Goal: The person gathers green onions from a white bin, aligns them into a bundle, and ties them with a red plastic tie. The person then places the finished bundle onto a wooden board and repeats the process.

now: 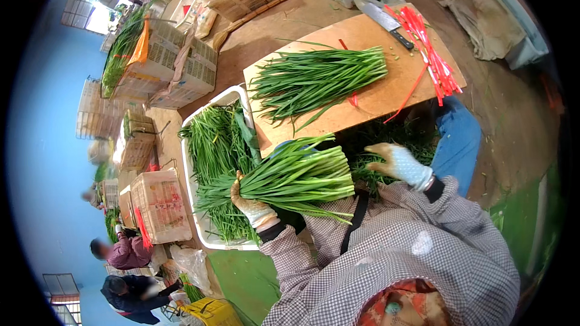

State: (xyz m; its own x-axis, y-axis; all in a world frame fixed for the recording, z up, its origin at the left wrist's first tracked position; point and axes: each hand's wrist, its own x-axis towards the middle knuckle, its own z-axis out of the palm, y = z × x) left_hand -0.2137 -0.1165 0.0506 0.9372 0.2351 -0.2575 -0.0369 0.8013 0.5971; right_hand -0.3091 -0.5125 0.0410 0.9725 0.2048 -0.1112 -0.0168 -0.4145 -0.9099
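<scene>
My left hand (249, 201), in a soiled white work glove, grips a bunch of long green leafy stalks (299, 176), possibly garlic chives, its pale cut ends towards the right. My right hand (394, 163), gloved too, is held apart from the bunch with its fingers spread and nothing in it. Another bunch of stalks (321, 77) lies on the wooden board (389, 95), with red ties showing at its edges. Beneath my left hand, a white plastic basket (185, 167) holds more greens (217, 145).
A cleaver (385, 20) and a pile of red ties (428, 54) lie on the board's right part. Loose greens (385, 136) lie under it. Crates (163, 203) stand at the left, with two people (131, 249) (136, 296) nearby. A broom (244, 22) lies beyond the board.
</scene>
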